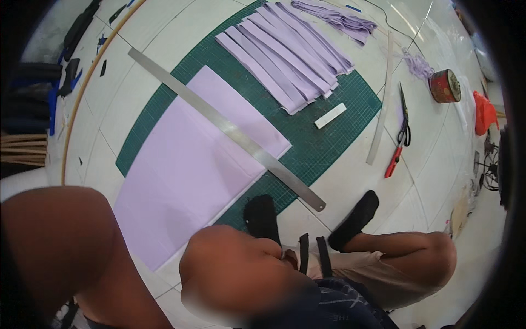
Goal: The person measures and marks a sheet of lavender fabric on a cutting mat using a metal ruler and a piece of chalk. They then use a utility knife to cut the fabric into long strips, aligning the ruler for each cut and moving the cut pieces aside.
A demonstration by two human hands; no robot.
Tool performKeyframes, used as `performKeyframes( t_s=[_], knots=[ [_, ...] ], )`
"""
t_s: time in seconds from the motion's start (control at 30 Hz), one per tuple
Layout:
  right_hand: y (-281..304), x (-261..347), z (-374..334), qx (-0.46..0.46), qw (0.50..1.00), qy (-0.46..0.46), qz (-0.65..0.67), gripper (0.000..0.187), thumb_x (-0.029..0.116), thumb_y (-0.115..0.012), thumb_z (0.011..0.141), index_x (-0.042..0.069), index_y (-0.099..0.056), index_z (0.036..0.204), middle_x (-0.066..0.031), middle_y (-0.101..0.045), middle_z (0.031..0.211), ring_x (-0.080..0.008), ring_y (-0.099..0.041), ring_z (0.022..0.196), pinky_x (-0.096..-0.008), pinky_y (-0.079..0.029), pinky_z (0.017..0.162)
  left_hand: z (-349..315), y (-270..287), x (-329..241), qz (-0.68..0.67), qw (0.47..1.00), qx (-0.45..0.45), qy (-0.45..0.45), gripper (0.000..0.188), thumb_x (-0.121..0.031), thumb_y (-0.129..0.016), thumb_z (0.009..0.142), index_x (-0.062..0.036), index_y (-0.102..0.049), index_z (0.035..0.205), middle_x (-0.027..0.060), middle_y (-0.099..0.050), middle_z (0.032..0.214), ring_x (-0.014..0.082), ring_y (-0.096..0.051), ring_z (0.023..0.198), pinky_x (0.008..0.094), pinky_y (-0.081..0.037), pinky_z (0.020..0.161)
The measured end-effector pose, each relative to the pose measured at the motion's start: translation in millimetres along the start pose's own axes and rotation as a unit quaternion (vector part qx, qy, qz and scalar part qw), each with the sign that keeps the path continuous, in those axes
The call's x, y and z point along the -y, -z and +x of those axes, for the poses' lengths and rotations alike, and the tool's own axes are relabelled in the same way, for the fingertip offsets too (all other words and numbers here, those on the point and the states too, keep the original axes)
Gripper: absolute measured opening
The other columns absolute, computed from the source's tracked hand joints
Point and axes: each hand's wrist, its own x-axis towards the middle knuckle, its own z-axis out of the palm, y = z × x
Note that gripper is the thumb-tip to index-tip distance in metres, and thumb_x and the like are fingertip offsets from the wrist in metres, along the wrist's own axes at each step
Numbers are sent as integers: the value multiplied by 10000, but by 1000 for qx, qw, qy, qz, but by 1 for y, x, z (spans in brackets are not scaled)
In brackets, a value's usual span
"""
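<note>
A bent bare arm, apparently my left, fills the lower middle, blurred near my dark shirt. My left hand seems to rest at my lap; only a small part shows, and its fingers are hidden. My right hand is out of view. Beyond the arm lies a folded lilac cloth, smooth and flat, partly on a green cutting mat. A long steel ruler lies diagonally across the cloth, its holed end past the mat's near edge. No hand visibly touches the ruler or the cloth.
Lilac strips lie side by side on the mat, near a small white block. To the right are a thin strip, scissors, a red-handled cutter and a round tin. My socked feet flank the ruler's end.
</note>
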Motion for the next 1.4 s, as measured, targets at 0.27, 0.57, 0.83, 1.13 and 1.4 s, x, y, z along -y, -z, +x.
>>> performKeyframes(
  t_s=[0.27, 0.57, 0.83, 1.13, 1.4],
  knots=[
    [3, -24, 0, 4, 1000, 9, -20, 232, 204, -490, 1010, 19, -629, 1019, -68, -652, 1000, -196, -623, 926, -337, -494, 820, 7, -1, -4, -47, 996, -34, 60, 293, -271, -657, 813, -254, -703, 1102, -45, -687, 1112, 180, -676, 979, 360, -546, 752],
    [88, -86, 32, 25, 995, -43, -87, 257, 238, -506, 1009, 14, -628, 1035, -77, -654, 1033, -193, -626, 938, -342, -501, 818, 18, 46, 5, -3, 979, -203, -31, 399, -353, -559, 880, -156, -634, 1218, 52, -634, 1219, 195, -601, 1117, 377, -479, 887],
    [282, 65, 203, -455, 858, 236, -26, 283, 268, -519, 1008, 10, -627, 1049, -85, -656, 1061, -191, -628, 948, -346, -506, 816, -54, 129, 26, 120, 799, -586, -58, 534, -427, -471, 939, -69, -573, 1321, 139, -587, 1315, 208, -534, 1239, 392, -420, 1007],
    [-67, 205, 162, 164, 933, 202, 250, 443, 466, -692, 854, 48, -604, 970, -167, -661, 942, -344, -649, 890, -457, -506, 767, 73, 6, 319, -143, 851, -411, 294, 715, -435, -733, 856, 41, -536, 1351, 205, -586, 1340, 314, -558, 1236, 380, -408, 1084],
    [-123, 177, 39, 138, 968, 177, 112, 575, 352, -805, 761, 90, -518, 1186, -163, -567, 1082, -374, -605, 1023, -467, -539, 813, 146, -81, 310, -9, 791, -490, 367, 878, -433, -831, 723, 30, -501, 1392, 252, -466, 1393, 399, -399, 1322, 455, -342, 1126]
  ],
)
